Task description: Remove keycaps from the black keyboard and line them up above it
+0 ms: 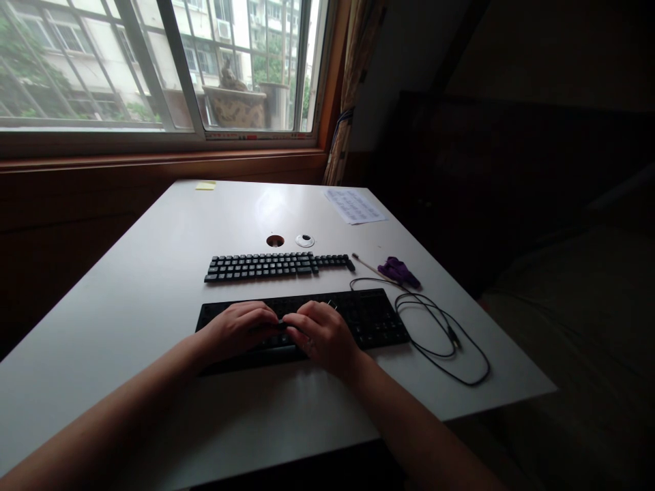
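A black keyboard [379,320] lies on the white table below both hands, most of its keys looking bare of caps or lost in shadow. Over its middle-left, my left hand [239,329] has its fingers bent together at a small dark piece, perhaps a keycap, which they largely hide. My right hand [325,334] meets it there, fingertips closed close to the same spot. From behind the right fingers sticks a thin wire-ended tool [332,305], mostly hidden. Beyond the keyboard, loose black keycaps [260,266] stand in keyboard-like rows.
The keyboard's cable [475,351] is coiled at the right. A purple cloth [399,271] and a thin brush-like stick [373,269] lie above it. Printed paper [355,206], a yellow note [205,185] and two grommet holes [275,241] are farther back on the white table [127,286].
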### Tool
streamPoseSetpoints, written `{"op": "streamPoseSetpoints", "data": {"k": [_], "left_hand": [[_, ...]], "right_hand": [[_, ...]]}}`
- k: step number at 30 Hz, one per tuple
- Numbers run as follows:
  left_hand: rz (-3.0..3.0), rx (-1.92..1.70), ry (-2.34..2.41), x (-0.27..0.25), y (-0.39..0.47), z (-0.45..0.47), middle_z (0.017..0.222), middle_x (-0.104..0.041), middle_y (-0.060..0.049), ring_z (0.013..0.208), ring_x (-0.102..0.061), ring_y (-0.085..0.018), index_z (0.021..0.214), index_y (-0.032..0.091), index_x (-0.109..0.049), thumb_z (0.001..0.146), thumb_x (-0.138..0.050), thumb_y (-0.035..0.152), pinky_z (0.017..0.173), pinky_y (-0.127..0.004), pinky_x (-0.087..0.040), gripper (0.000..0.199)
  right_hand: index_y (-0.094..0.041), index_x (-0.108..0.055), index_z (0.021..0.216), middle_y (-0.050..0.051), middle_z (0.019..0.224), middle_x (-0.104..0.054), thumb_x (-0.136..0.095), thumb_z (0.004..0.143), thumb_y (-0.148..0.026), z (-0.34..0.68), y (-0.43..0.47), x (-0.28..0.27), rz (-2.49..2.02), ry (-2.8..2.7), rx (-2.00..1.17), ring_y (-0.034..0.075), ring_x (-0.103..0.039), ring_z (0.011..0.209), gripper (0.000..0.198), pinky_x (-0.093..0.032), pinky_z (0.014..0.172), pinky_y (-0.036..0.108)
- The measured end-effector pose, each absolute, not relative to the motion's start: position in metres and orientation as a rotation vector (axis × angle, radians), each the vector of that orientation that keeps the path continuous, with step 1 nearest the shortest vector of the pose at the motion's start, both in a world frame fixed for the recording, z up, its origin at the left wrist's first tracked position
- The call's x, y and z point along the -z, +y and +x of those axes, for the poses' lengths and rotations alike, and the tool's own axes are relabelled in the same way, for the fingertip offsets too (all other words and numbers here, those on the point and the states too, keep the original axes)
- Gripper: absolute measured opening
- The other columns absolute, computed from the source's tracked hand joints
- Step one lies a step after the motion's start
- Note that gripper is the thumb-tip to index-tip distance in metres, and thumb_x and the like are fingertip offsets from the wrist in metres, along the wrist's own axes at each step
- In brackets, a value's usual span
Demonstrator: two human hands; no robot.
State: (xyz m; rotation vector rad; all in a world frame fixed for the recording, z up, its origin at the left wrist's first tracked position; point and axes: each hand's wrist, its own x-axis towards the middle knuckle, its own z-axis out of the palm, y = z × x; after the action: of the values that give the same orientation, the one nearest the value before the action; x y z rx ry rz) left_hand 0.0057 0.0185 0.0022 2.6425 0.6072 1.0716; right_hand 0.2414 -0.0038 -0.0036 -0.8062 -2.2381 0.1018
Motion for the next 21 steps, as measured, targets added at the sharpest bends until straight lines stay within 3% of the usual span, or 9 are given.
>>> {"op": "streamPoseSetpoints", "data": {"k": [21], "left_hand": [[2.663, -0.951, 0.685, 0.0015, 0.0204, 0.005, 0.098, -0.068, -0.009, 0.084, -0.066, -0.015, 0.109, 0.016, -0.06, 0.095, -0.052, 0.017, 0.074, -0.025, -0.055, 0.016]], "right_hand": [[-0.021, -0.065, 0.112, 0.003, 0.087, -0.065, -0.052, 0.098, -0.03, 0.249, 0.0023, 0.0015, -0.969, -2.314, -0.018, 0.016, -0.058, 0.077, 0.021, -0.043, 0.074, 0.029]]}}
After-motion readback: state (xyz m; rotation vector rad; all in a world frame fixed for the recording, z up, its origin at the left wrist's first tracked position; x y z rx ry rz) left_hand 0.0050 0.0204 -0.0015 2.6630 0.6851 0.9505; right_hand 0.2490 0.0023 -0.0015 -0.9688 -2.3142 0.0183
